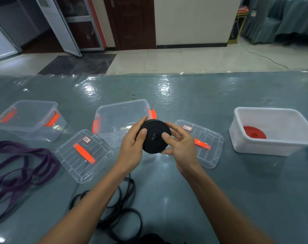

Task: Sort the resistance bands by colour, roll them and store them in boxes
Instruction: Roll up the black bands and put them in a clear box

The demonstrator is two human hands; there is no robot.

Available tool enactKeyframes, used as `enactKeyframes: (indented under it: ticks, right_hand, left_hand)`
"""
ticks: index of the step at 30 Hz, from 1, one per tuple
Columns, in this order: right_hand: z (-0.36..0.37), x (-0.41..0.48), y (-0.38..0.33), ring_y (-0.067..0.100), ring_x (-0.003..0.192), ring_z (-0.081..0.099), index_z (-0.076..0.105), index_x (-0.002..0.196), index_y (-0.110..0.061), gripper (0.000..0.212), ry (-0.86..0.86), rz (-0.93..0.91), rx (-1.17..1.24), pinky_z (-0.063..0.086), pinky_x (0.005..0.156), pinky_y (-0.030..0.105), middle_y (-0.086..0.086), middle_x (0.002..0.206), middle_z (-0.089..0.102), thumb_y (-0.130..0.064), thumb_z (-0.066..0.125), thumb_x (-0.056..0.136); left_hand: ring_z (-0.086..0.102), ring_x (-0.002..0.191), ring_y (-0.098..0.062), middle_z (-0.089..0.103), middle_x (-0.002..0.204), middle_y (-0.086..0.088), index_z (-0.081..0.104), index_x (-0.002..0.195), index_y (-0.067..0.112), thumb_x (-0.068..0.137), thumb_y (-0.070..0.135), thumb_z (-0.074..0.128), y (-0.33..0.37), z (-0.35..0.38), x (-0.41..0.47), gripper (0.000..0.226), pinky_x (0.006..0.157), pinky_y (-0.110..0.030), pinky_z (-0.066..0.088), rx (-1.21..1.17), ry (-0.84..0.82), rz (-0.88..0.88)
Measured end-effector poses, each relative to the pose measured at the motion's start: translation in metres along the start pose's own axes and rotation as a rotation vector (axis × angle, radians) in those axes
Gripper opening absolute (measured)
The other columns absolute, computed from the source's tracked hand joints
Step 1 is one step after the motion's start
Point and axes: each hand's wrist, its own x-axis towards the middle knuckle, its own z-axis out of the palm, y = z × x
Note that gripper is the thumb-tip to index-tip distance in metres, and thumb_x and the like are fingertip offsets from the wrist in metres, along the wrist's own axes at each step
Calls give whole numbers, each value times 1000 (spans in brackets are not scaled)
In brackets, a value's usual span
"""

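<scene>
Black roll [155, 136], purple bands [21, 166], red roll [254, 132] (white box [273, 147]), orange-latched clear boxes [121, 111].

The single view comes from a wide-angle camera worn on the person's head, looking forward and down across the worktop [229, 182]. The left hand [132, 148] and right hand [181, 148] sit close, just below centre. Beyond the worktop's far edge, a tiled floor [167, 60] and a wall [190, 20] show.
</scene>
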Motion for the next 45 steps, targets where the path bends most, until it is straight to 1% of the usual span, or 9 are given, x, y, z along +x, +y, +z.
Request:
enactKeyframes:
  ticks: [4,6,9,15,22,28,31,35,45]
  right_hand:
    - [7,-1,18,12,115,65,63,129,-27,46,-50,-171,-354,60,84,34,-11,123,68,-8,72,88]
    - [7,4,28,10,140,42,47,147,-19,71,-186,-331,-757,41,110,26,-6,151,45,-16,79,84]
    - [14,14,42,22,150,21,25,157,-10,100,-401,-400,-1088,18,124,31,5,163,23,-31,83,79]
    - [49,45,56,27,132,42,39,149,-4,92,-394,-481,-1142,36,114,38,10,146,44,-38,83,76]
    - [97,113,71,31,131,42,38,149,-4,91,-329,-396,-1115,38,110,37,12,146,43,-33,84,76]
    - [125,180,101,26,127,44,41,145,-13,85,-323,-308,-1143,44,102,33,7,141,44,-40,82,76]
    - [134,212,118,25,124,46,42,143,-15,83,-343,-251,-1182,47,98,33,6,141,44,-41,82,76]
    - [138,250,139,30,122,49,41,141,-9,86,-411,-151,-1313,48,96,36,12,143,43,-38,84,73]
    - [146,287,182,32,109,56,45,132,-4,74,-632,1,-1472,53,90,43,17,134,42,-32,82,74]
  left_hand:
    - [60,123,-6,67,130,5,63,134,16,105,22,47,-17,-12,6,33,105,-21,45,-14,49,-71]
    - [63,119,-10,70,125,3,65,130,17,106,14,47,-24,-22,11,29,104,-24,47,-18,61,-134]
    - [66,110,-6,73,117,6,67,125,19,106,12,48,-34,-36,16,29,97,-21,48,-12,49,-238]
    - [63,120,-19,70,126,-4,65,132,13,106,16,47,-53,-62,34,31,108,-35,47,-12,45,-379]
    - [62,120,-21,66,128,-4,61,127,17,105,15,50,-82,-85,91,25,109,-44,47,-63,241,-427]
    - [47,123,-19,54,119,4,66,132,19,102,22,53,-131,-110,132,33,106,-21,34,427,192,-325]
    - [47,101,-17,51,99,1,69,128,21,99,18,55,-151,-124,156,33,87,-22,32,563,94,-318]
    - [58,83,-27,65,89,-7,65,96,10,90,8,53,-175,-132,182,14,73,-35,45,586,-105,-387]
    - [59,76,-32,54,101,-16,59,104,3,86,10,56,-209,-118,203,19,61,-35,42,724,-314,-634]
